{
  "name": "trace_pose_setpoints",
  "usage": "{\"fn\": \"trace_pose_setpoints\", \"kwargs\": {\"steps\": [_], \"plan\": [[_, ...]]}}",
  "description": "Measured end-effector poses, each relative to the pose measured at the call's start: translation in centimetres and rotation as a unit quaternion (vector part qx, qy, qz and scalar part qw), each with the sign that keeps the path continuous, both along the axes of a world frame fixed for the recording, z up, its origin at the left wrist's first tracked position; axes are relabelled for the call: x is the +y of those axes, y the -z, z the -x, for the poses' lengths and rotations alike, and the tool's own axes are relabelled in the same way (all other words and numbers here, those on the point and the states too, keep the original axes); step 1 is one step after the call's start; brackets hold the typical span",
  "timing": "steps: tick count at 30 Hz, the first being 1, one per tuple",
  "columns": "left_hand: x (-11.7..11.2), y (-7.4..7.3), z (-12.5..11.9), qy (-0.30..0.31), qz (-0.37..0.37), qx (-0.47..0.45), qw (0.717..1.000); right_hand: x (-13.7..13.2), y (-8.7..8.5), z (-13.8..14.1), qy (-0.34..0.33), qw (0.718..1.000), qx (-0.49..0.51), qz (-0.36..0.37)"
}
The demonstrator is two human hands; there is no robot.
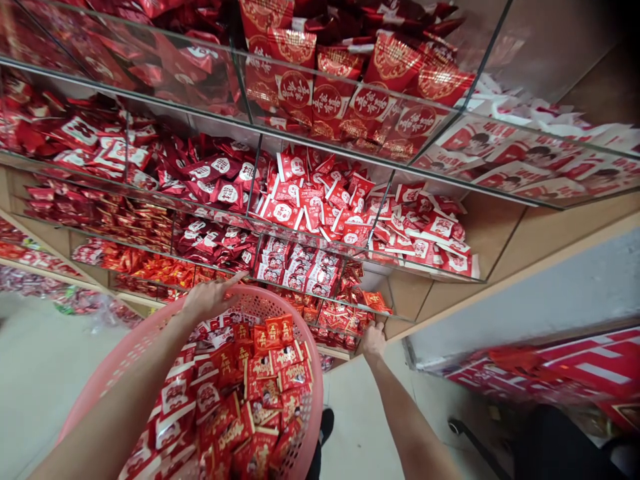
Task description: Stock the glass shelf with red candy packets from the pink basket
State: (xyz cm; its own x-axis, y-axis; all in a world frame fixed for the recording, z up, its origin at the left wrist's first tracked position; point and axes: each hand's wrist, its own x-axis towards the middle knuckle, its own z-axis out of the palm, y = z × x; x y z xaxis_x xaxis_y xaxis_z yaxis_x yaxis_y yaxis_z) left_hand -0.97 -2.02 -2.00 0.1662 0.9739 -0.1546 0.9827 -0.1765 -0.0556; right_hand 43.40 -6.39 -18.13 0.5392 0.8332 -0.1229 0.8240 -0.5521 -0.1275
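Observation:
My left hand reaches over the far rim of a pink plastic basket, with fingers stretched toward the shelf front and nothing visible in them. Inside the basket lie many small red and gold snack packets and red-and-white packets. To the right of the basket, my right hand is at the lower right corner of the shelf unit, its fingers curled at the shelf edge. Close to that hand are shiny red packets in a low compartment. Part of its fingertips is hidden.
Tiered wooden shelves with clear dividers hold red, maroon and white packets. Larger red and gold packets fill the upper tier. At right, red printed boards or boxes lie near a grey wall. A dark shoe shows on the pale floor.

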Motion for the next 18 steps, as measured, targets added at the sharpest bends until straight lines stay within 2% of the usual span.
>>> {"fn": "trace_pose_setpoints", "kwargs": {"steps": [3,7,10,13,16,18], "plan": [[0.0,0.0,0.1,0.007,-0.006,0.007,1.0,-1.0,-0.9,0.0,-0.003,0.999,0.03,-0.035],[0.2,0.2,0.2,0.012,-0.003,0.01,1.0,-3.0,-2.9,0.2,-0.025,0.989,0.093,-0.11],[0.2,0.2,0.2,0.007,0.001,0.01,1.0,-4.3,-4.8,1.4,-0.061,0.968,0.173,-0.17],[0.1,0.3,0.3,0.013,-0.007,0.003,1.0,-5.4,-6.8,4.2,-0.1,0.937,0.267,-0.202],[0.1,0.4,0.3,0.015,-0.01,-0.002,1.0,-6.8,-9.0,8.3,-0.134,0.887,0.391,-0.204],[0.1,0.4,0.2,0.014,-0.011,-0.004,1.0,-7.8,-10.4,11.1,-0.151,0.811,0.537,-0.174]]}}
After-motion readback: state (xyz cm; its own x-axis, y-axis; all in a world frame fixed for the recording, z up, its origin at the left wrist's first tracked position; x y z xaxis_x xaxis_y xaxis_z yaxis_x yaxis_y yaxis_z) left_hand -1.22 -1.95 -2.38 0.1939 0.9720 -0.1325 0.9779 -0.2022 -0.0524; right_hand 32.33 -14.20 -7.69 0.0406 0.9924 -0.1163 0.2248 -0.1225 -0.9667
